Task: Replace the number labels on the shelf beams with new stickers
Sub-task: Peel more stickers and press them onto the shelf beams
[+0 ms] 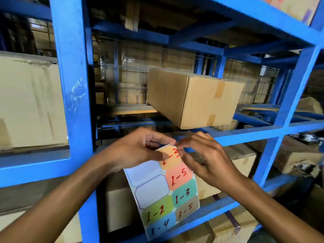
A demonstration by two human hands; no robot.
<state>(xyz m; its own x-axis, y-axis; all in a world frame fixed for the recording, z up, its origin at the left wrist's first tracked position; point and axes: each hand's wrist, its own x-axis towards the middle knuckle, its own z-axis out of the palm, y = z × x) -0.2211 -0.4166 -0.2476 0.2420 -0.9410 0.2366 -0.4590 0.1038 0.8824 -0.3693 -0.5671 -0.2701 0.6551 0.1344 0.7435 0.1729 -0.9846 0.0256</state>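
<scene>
Both hands meet before the blue shelf beam (245,135): left hand (135,151) grips the hanging sticker sheet (163,192), right hand (205,155) fingers pinch its orange top sticker (171,156), corner lifted.

Dim warehouse light is falling from the front, brightening the blue upright (73,85); deep shelf recesses are sinking into shadow; wide-angle distortion is bending the edges; both hands are blurring slightly.

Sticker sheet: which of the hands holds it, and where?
Both hands: left hand grips the sticker sheet at its top edge; right hand pinches the top orange sticker's corner.
</scene>
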